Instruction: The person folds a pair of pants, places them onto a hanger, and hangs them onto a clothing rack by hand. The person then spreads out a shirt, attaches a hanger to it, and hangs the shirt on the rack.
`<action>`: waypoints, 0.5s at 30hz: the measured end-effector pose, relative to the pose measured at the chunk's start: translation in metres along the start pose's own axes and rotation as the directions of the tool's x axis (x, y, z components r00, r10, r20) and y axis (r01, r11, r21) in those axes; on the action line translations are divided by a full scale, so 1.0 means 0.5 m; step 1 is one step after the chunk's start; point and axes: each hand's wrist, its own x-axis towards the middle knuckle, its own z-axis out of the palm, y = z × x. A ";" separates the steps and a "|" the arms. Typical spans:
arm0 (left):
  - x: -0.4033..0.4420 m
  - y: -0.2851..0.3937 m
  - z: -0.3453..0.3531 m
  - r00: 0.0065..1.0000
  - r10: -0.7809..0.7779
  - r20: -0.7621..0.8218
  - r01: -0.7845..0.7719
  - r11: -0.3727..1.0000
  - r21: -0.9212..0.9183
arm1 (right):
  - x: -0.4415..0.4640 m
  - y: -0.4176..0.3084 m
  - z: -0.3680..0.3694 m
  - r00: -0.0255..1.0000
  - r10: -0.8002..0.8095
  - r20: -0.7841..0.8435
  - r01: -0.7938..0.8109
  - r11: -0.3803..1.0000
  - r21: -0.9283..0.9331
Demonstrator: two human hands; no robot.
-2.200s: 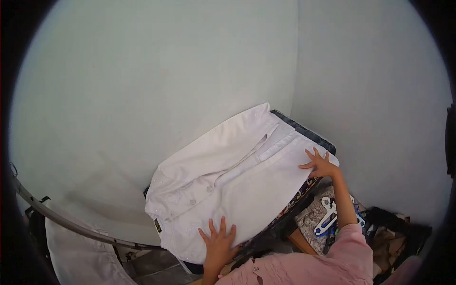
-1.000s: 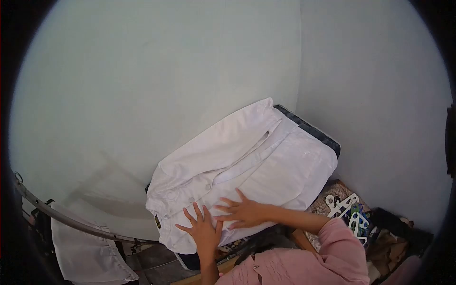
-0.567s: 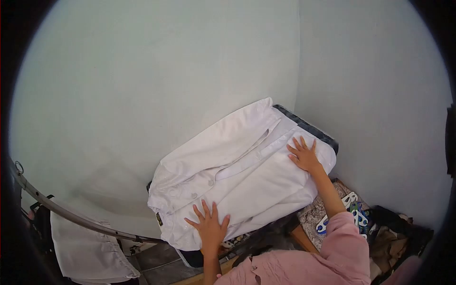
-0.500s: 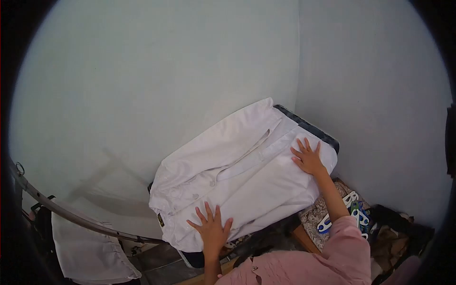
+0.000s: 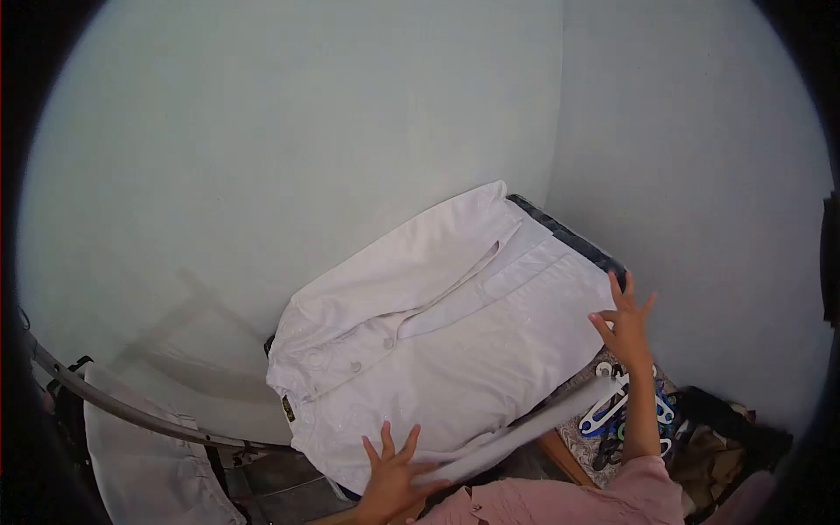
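Note:
A white long-sleeved blouse (image 5: pixel 455 341) with buttons down its front lies spread over a dark-covered board (image 5: pixel 573 241). My left hand (image 5: pixel 391 477) rests at its near left edge, fingers spread and partly on the cloth. Over the right end, by the hem, is my right hand (image 5: pixel 627 328), its fingers apart; whether they touch the fabric I cannot tell. The near sleeve (image 5: pixel 534 429), blurred, hangs off the board's near side between both hands. A small dark label (image 5: pixel 288 409) shows at the collar.
Plastic hangers (image 5: pixel 612 407) lie on patterned cloth (image 5: pixel 573 437) at the right, beside a pile of dark and brown clothes (image 5: pixel 717 437). A curved metal rail (image 5: pixel 131 402) crosses the lower left, with white cloth (image 5: pixel 149 455) below it. Walls rise behind the board.
My right hand has moved right and down, off the blouse's middle to its end. My left hand has slid down to the near edge. The near sleeve has come out over the side, and the front looks smoother.

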 end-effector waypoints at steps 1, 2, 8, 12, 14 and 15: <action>0.007 -0.008 -0.025 0.998 0.052 0.031 -0.053 0.998 0.037 | 0.021 -0.005 0.014 0.998 -0.061 -0.032 0.062 0.998 0.030; 0.022 -0.017 -0.056 0.999 0.045 -0.013 -0.044 0.997 0.069 | 0.050 -0.008 0.034 0.986 -0.165 -0.035 0.165 0.986 0.013; 0.190 -0.125 -0.183 0.933 -0.076 -0.352 0.224 0.888 0.402 | 0.295 -0.063 0.183 0.960 -0.270 0.076 0.259 0.957 0.129; 0.305 -0.261 -0.154 0.834 -0.102 -0.542 0.433 0.730 0.529 | 0.457 -0.072 0.301 0.987 -0.157 0.046 0.156 0.987 0.037; 0.338 -0.304 -0.146 0.723 -0.291 -0.627 0.617 0.681 0.395 | 0.507 -0.069 0.335 0.983 -0.182 0.026 0.181 0.983 0.033; 0.343 -0.303 -0.149 0.711 -0.300 -0.635 0.632 0.668 0.392 | 0.523 -0.067 0.345 0.984 -0.180 0.009 0.180 0.984 0.012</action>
